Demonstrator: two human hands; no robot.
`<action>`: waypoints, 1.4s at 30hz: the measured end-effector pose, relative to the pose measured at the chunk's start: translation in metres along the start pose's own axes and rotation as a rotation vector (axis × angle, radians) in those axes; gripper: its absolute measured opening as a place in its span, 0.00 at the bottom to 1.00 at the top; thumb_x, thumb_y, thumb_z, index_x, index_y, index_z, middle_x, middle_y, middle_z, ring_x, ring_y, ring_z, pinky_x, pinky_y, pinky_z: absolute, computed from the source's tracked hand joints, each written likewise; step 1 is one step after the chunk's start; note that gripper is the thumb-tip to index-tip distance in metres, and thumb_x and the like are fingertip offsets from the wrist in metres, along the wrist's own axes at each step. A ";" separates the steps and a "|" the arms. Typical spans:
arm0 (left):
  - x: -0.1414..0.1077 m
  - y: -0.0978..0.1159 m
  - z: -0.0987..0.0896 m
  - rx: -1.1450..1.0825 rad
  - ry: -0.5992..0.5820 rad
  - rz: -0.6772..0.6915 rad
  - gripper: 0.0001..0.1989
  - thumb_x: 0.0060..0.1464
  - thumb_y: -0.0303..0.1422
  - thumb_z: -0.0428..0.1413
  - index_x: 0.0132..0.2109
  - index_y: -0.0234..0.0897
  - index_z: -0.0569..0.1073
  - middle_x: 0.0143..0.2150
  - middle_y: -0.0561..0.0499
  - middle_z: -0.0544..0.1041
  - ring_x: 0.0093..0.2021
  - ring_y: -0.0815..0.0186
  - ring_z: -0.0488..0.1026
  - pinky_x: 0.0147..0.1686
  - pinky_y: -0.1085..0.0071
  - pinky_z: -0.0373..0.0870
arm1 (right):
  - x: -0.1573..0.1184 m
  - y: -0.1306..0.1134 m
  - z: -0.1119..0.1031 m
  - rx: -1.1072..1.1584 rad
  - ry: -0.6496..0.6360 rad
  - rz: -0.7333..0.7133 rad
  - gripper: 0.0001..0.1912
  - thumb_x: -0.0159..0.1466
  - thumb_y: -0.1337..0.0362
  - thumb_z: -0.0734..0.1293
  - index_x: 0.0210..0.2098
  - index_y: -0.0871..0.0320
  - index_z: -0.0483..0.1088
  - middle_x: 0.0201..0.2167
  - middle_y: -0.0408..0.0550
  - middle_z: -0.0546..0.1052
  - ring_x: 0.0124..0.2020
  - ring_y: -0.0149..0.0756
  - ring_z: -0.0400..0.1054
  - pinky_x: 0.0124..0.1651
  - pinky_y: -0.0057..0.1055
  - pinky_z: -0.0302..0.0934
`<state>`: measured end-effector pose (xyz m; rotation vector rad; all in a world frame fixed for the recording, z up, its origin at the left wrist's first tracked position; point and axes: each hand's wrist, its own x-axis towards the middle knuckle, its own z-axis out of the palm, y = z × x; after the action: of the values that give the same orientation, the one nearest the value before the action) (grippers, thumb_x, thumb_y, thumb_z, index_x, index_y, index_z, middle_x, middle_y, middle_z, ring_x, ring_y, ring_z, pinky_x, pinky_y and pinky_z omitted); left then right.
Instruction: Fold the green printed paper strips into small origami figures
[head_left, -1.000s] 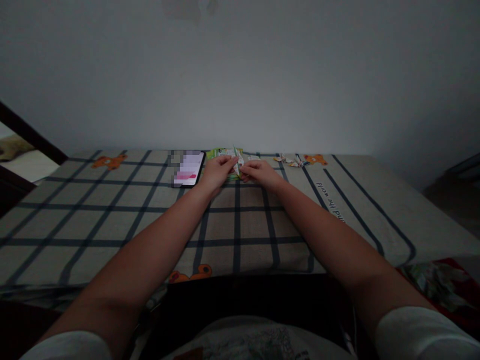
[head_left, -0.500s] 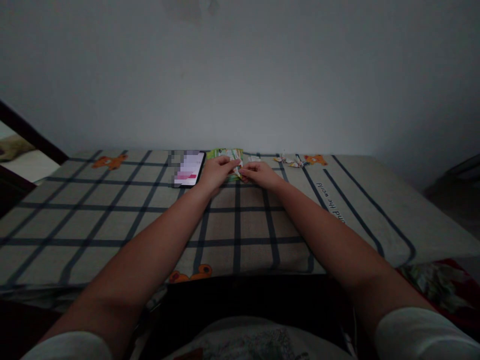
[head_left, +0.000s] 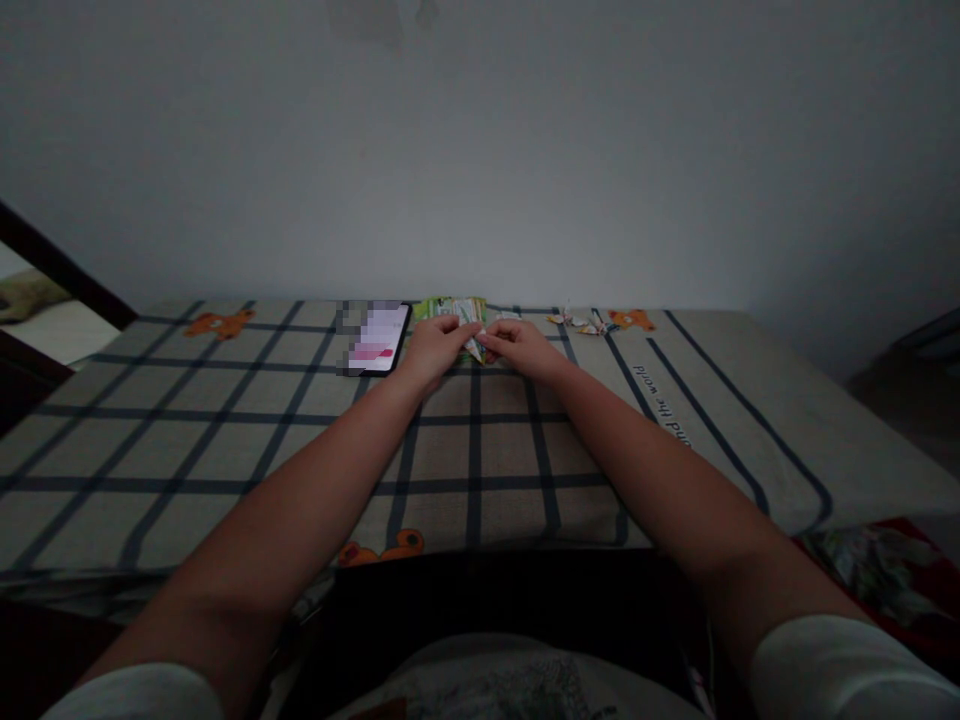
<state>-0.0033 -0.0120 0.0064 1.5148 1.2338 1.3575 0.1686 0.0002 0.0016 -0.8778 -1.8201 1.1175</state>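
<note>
On the far side of the table lies a green and white printed sheet of paper (head_left: 454, 303), partly covered by my hands. My left hand (head_left: 435, 350) rests on its near left part, thumb stretched toward a pointed white fold (head_left: 475, 349). From the right, my right hand (head_left: 521, 348) pinches the edge of that fold between thumb and fingers. The fingertips of both hands almost meet there. How many layers are under the fingers is hidden.
A phone (head_left: 382, 340) with a lit screen lies left of my left hand. Some crumpled or folded printed paper (head_left: 579, 322) sits to the right, near the wall (head_left: 480, 150). A checked cloth with bear prints (head_left: 472, 450) covers the table.
The paper between my fingertips has shifted, and a white pointed fold now shows where coloured print was. Both hands have moved only slightly; the phone and the other paper stay put.
</note>
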 end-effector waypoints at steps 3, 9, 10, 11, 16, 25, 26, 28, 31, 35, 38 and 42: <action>-0.001 0.003 0.001 -0.107 -0.010 -0.058 0.19 0.43 0.42 0.66 0.21 0.37 0.68 0.21 0.56 0.65 0.24 0.71 0.62 0.26 0.72 0.58 | 0.000 0.000 0.001 -0.022 0.001 -0.011 0.24 0.56 0.41 0.69 0.27 0.58 0.70 0.22 0.42 0.72 0.26 0.31 0.66 0.32 0.28 0.61; -0.002 0.008 0.003 -0.362 -0.097 -0.170 0.21 0.39 0.47 0.70 0.27 0.34 0.73 0.27 0.52 0.73 0.30 0.68 0.72 0.36 0.70 0.72 | 0.002 0.004 -0.001 -0.052 0.072 -0.028 0.22 0.58 0.44 0.68 0.26 0.57 0.67 0.21 0.41 0.70 0.26 0.31 0.64 0.32 0.29 0.58; -0.002 0.008 0.003 -0.377 -0.099 -0.167 0.21 0.39 0.47 0.69 0.28 0.34 0.75 0.28 0.51 0.75 0.31 0.68 0.72 0.37 0.70 0.73 | 0.003 0.005 -0.001 -0.047 0.087 -0.025 0.21 0.58 0.44 0.68 0.26 0.57 0.67 0.21 0.41 0.70 0.25 0.31 0.64 0.32 0.29 0.58; -0.001 0.008 0.002 -0.381 -0.093 -0.162 0.20 0.40 0.45 0.69 0.29 0.33 0.75 0.29 0.51 0.76 0.32 0.68 0.73 0.39 0.69 0.73 | 0.004 0.007 -0.002 -0.039 0.102 -0.020 0.21 0.58 0.45 0.68 0.26 0.57 0.67 0.21 0.41 0.70 0.25 0.31 0.64 0.32 0.29 0.59; 0.003 0.003 0.002 -0.368 -0.047 -0.172 0.13 0.39 0.35 0.70 0.27 0.32 0.75 0.26 0.54 0.74 0.29 0.71 0.73 0.39 0.71 0.74 | 0.007 0.013 -0.003 -0.018 0.241 -0.042 0.18 0.57 0.49 0.70 0.34 0.57 0.68 0.28 0.42 0.72 0.28 0.31 0.65 0.34 0.29 0.62; 0.000 0.007 0.005 -0.379 0.000 -0.213 0.08 0.46 0.30 0.66 0.27 0.32 0.74 0.27 0.52 0.76 0.29 0.72 0.74 0.41 0.71 0.75 | 0.000 0.002 -0.010 -0.640 0.203 -0.487 0.06 0.65 0.62 0.69 0.37 0.54 0.78 0.38 0.50 0.74 0.44 0.41 0.67 0.50 0.39 0.62; -0.001 0.008 0.005 -0.380 -0.005 -0.218 0.08 0.46 0.30 0.66 0.28 0.32 0.74 0.27 0.52 0.76 0.29 0.71 0.75 0.41 0.71 0.75 | 0.000 0.003 -0.011 -0.668 0.194 -0.493 0.06 0.65 0.61 0.69 0.38 0.54 0.78 0.38 0.50 0.74 0.45 0.41 0.66 0.52 0.40 0.61; -0.001 0.009 0.005 -0.378 -0.018 -0.227 0.08 0.45 0.31 0.66 0.28 0.32 0.74 0.28 0.51 0.77 0.30 0.71 0.75 0.41 0.70 0.75 | 0.001 0.004 -0.011 -0.687 0.192 -0.482 0.07 0.65 0.59 0.70 0.39 0.53 0.79 0.38 0.50 0.75 0.44 0.41 0.66 0.51 0.40 0.61; 0.000 0.007 0.004 -0.378 -0.034 -0.228 0.08 0.44 0.31 0.66 0.28 0.32 0.75 0.28 0.51 0.78 0.30 0.70 0.75 0.40 0.71 0.75 | 0.003 0.006 -0.011 -0.669 0.202 -0.473 0.07 0.64 0.58 0.71 0.38 0.54 0.79 0.38 0.50 0.76 0.44 0.42 0.67 0.51 0.40 0.62; 0.002 0.002 0.004 -0.403 -0.054 -0.203 0.10 0.42 0.33 0.68 0.29 0.32 0.76 0.28 0.51 0.78 0.31 0.71 0.75 0.41 0.70 0.75 | 0.002 0.006 -0.010 -0.606 0.209 -0.450 0.05 0.63 0.61 0.72 0.34 0.54 0.80 0.37 0.50 0.76 0.43 0.41 0.68 0.50 0.39 0.62; 0.002 0.001 0.004 -0.410 -0.068 -0.189 0.11 0.41 0.34 0.69 0.28 0.32 0.77 0.28 0.51 0.78 0.31 0.70 0.76 0.42 0.69 0.75 | 0.002 0.006 -0.010 -0.534 0.225 -0.405 0.05 0.62 0.61 0.72 0.32 0.55 0.80 0.36 0.49 0.76 0.41 0.39 0.69 0.48 0.38 0.63; 0.001 0.003 0.003 -0.368 -0.058 -0.202 0.13 0.39 0.36 0.71 0.29 0.33 0.77 0.28 0.51 0.78 0.32 0.69 0.75 0.43 0.69 0.75 | 0.002 0.007 -0.011 -0.475 0.231 -0.339 0.06 0.61 0.60 0.73 0.30 0.54 0.80 0.35 0.48 0.76 0.39 0.38 0.69 0.45 0.37 0.64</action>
<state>0.0003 -0.0112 0.0087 1.1342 1.0050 1.3119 0.1781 0.0080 -0.0009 -0.8750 -1.9728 0.3582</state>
